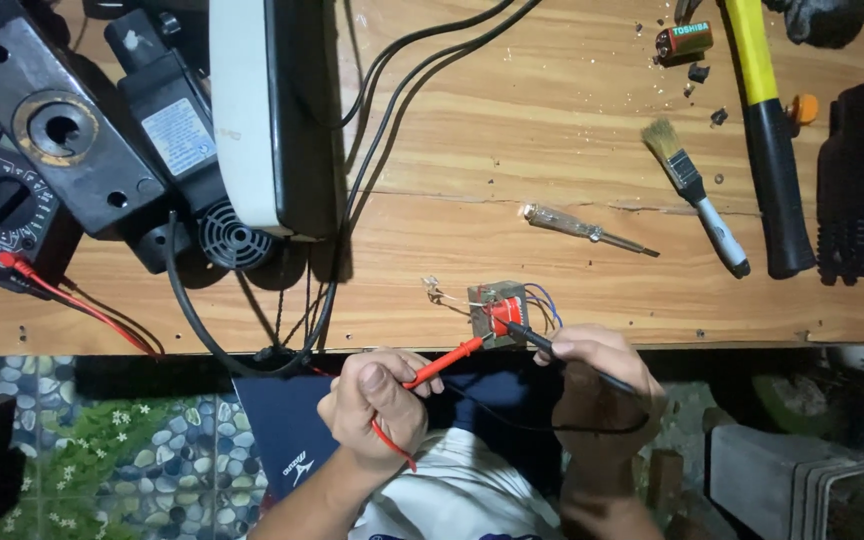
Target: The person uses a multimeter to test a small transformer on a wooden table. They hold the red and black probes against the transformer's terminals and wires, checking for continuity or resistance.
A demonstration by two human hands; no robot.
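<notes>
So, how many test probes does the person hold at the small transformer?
2. The red probe is in the left hand; the black probe is in the right hand. Both tips meet the transformer at the table edge.

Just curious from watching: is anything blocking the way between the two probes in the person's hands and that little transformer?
Nothing visible does. The red probe and black probe already have their tips at the small transformer.

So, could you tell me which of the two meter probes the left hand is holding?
The red probe: the left hand pinches it, tip on the small transformer. The black probe sits in the right hand, coming from the other side.
</notes>
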